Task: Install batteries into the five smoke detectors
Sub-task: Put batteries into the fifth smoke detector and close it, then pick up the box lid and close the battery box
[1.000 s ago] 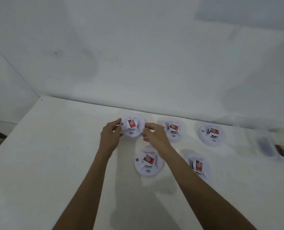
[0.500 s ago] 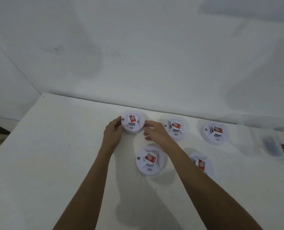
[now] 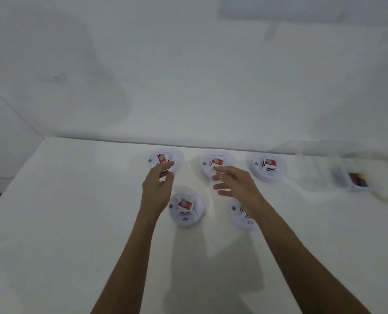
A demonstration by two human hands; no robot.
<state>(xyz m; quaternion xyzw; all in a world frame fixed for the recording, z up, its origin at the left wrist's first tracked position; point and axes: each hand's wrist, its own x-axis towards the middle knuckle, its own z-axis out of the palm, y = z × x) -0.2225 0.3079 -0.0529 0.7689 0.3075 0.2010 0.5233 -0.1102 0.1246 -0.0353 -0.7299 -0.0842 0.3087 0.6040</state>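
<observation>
Both hands [image 3: 157, 189] now off far-left detector [image 3: 163, 162].

Table [image 3: 63, 223] left looks free; detectors [image 3: 185, 208] crowd ctr.

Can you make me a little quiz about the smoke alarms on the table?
1. How many smoke detectors lie on the table?
2. True or false: the left hand is gripping a detector.
3. Which detector does the right forearm partly cover: A) back left, B) front right, C) back right?

Key: 1. Five. 2. False; both it and the right hand are open, holding nothing. 3. B.
</observation>
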